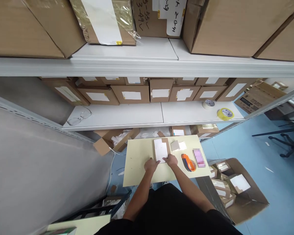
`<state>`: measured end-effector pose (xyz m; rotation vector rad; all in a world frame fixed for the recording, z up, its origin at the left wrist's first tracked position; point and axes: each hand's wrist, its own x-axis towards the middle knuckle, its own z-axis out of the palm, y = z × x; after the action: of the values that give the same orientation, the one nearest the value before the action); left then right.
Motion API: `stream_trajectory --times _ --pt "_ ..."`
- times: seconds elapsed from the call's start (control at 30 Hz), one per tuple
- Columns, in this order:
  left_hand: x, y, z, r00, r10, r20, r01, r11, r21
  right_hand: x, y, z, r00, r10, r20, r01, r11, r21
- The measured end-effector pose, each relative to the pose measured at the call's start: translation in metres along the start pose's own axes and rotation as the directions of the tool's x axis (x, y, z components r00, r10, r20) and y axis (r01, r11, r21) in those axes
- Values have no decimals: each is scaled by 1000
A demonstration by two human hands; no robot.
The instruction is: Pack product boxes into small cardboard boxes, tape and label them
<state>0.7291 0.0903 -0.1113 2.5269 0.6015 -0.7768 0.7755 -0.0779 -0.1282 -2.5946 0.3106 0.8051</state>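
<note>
On the pale yellow table (137, 153) lies a small cardboard box (165, 141) with a white label (160, 150) over most of its top. My left hand (151, 165) grips the box's near left corner, its thumb at the label's edge and the other fingers curled. At the near right corner, my right hand (171, 160) is closed on the box too, thumb on the label. Right of the box are a small off-white block or pad (175, 145) and white paper labels (182, 145). An orange and dark blue tape dispenser (189, 162) lies nearer my right forearm.
A pinkish, blurred-out object (199, 158) lies at the table's right. Beyond is a white shelf (127, 114) with boxes, glasses (79, 117) and tape rolls (225, 114). A large open carton (254, 202) of boxes stands right; another open carton (101, 147) sits far left.
</note>
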Motion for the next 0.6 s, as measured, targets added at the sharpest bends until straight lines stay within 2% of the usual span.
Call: stream_trajectory --times 0.07,0.13,0.2,0.3,0.43,0.5,0.6 --pt "1 1 2 984 166 -61 -166 986 10 -6 0 3 1000 -8 -27 9 1000 13" --pt "5 7 5 926 358 -121 -357 934 29 -15 1 9 998 -30 -59 34 997 63" --pt "12 14 6 885 454 -105 -454 891 25 -24 6 18 991 -58 -116 75 987 141" --pt "25 9 5 894 447 -24 -446 888 -111 -37 21 26 967 -36 -251 106 956 273" --pt "39 -27 -3 896 444 0 -416 840 -349 -46 42 25 935 69 -349 89 904 417" --pt "42 -49 -11 905 426 -7 -398 839 -372 -45 44 23 925 106 -365 78 887 454" --pt "38 -75 -23 952 298 -65 -303 901 -312 -40 30 24 941 138 -309 48 849 527"
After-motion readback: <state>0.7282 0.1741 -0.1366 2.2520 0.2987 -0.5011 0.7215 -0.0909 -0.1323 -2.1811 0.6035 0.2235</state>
